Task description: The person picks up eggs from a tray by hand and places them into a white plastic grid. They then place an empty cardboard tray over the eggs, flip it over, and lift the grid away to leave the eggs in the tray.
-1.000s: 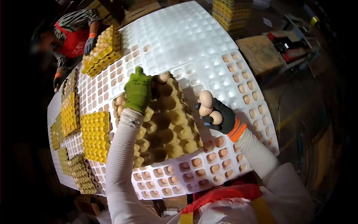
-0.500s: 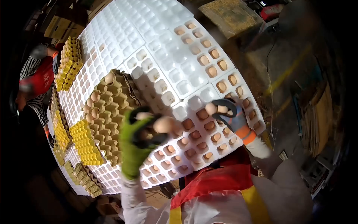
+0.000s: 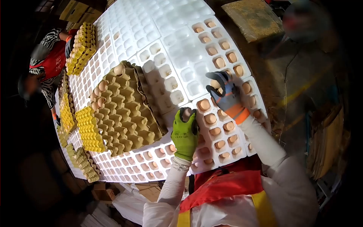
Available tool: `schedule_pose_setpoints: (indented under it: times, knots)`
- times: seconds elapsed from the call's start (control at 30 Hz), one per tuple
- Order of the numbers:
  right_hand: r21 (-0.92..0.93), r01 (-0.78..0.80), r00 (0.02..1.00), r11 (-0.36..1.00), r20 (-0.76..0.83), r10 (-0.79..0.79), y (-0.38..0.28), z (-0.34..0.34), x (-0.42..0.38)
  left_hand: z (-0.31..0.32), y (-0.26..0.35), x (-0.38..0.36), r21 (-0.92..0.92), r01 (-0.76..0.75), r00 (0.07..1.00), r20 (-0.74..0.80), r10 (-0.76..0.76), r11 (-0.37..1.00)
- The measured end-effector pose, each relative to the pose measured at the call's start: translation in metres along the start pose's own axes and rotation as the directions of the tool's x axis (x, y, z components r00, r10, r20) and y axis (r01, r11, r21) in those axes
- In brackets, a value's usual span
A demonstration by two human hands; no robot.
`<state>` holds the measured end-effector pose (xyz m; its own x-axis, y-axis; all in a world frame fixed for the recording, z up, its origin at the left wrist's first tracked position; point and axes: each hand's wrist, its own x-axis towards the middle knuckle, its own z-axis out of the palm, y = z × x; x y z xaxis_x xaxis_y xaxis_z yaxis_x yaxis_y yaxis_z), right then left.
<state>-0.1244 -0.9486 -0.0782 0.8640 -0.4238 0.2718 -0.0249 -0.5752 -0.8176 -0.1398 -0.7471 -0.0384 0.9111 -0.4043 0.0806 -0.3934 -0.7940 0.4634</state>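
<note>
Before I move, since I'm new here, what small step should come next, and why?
Probably lower the egg in the left hand into the white tray, if the hidden cell beneath is free: it's held over the tray, beside filled cells.

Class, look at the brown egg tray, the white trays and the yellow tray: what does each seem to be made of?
Brown egg tray: probably moulded paper pulp, matt, with rough, ragged edges.
White trays: likely foam, perhaps plastic, smooth, with thick walls around the pockets.
Yellow tray: dyed pulp or plastic; its even, bright colour leaves it open.
</note>
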Motion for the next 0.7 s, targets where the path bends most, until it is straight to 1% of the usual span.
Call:
schedule_pose_setpoints:
  times: [0.03, 0.07, 0.1, 0.13, 0.17, 0.2, 0.23, 0.27, 0.3, 0.33, 0.37, 0.4, 0.43, 0.47, 0.5, 0.57, 0.63, 0.7]
  knots:
    - [-0.001, 0.008, 1.0, 1.0, 0.026, -0.008, 0.008, 0.003, -0.004, -0.003, 0.001, -0.003, 0.021, -0.015, 1.0, 0.004, 0.015, 1.0]
    - [-0.001, 0.026, 0.998, 1.0, 0.05, -0.026, 0.008, 0.004, 0.001, -0.003, -0.003, -0.006, -0.029, -0.029, 0.999, -0.033, 0.028, 0.999]
    - [-0.002, 0.051, 0.996, 0.999, 0.074, -0.05, 0.009, 0.005, 0.007, -0.002, -0.007, -0.007, -0.171, 0.042, 0.997, -0.05, -0.051, 0.984]
    - [-0.055, 0.002, 0.998, 0.998, 0.067, 0.001, 0.008, 0.006, 0.003, 0.0, -0.011, -0.009, -0.312, 0.111, 0.99, -0.052, -0.133, 0.944]
    - [0.026, 0.002, 0.998, 1.0, 0.068, -0.004, 0.004, 0.008, 0.006, 0.0, -0.013, -0.012, -0.446, 0.177, 0.976, -0.039, -0.216, 0.877]
    - [0.105, 0.0, 0.998, 0.995, 0.068, -0.008, -0.007, 0.009, 0.01, -0.007, -0.006, -0.005, -0.513, 0.144, 0.977, -0.061, -0.204, 0.846]
    - [0.181, 0.001, 0.998, 0.983, 0.063, -0.013, -0.015, 0.014, 0.015, -0.003, -0.007, 0.003, -0.519, 0.099, 0.979, -0.103, -0.178, 0.849]
    - [0.276, -0.071, 0.995, 0.959, 0.089, 0.048, -0.024, 0.027, 0.018, 0.003, -0.009, 0.014, -0.523, 0.049, 0.978, -0.149, -0.148, 0.851]
    - [0.167, 0.032, 0.993, 0.985, 0.108, -0.05, -0.024, 0.037, 0.02, 0.005, -0.007, 0.03, -0.523, -0.005, 0.973, -0.198, -0.115, 0.852]
    - [-0.094, 0.17, 0.961, 0.981, 0.235, -0.144, -0.023, 0.042, 0.023, 0.006, -0.001, 0.046, -0.462, -0.081, 0.961, -0.272, -0.054, 0.883]
    - [-0.321, 0.329, 0.904, 0.888, 0.379, -0.198, -0.023, 0.049, 0.024, 0.009, -0.002, 0.059, -0.205, -0.113, 0.948, -0.315, 0.044, 0.972]
    - [-0.293, 0.366, 0.897, 0.883, 0.364, -0.251, -0.011, 0.056, 0.019, 0.022, -0.01, 0.068, -0.125, -0.097, 0.957, -0.286, 0.058, 0.987]
    - [-0.188, 0.276, 0.945, 0.943, 0.23, -0.231, -0.009, 0.059, 0.015, 0.034, -0.02, 0.074, -0.035, -0.069, 0.961, -0.27, 0.057, 0.997]
    - [0.031, 0.171, 0.97, 0.985, 0.171, -0.174, 0.016, 0.073, 0.009, 0.036, -0.024, 0.073, -0.014, -0.068, 0.958, -0.28, 0.062, 0.998]
    - [0.409, -0.054, 0.986, 0.911, 0.165, -0.015, 0.007, 0.067, 0.012, 0.036, -0.027, 0.066, 0.0, -0.063, 0.957, -0.282, 0.061, 0.998]
    - [0.343, 0.015, 0.993, 0.939, 0.102, -0.053, -0.004, 0.049, 0.026, 0.022, -0.017, 0.047, -0.189, -0.054, 0.954, -0.299, -0.005, 0.981]
    - [0.435, 0.022, 0.994, 0.9, 0.087, -0.067, -0.019, 0.049, 0.035, 0.002, -0.005, 0.024, -0.275, -0.061, 0.963, -0.268, -0.015, 0.96]
    - [0.456, -0.045, 0.978, 0.889, 0.2, -0.053, -0.045, 0.054, 0.046, -0.028, 0.011, -0.006, -0.477, -0.12, 0.981, -0.189, 0.032, 0.87]
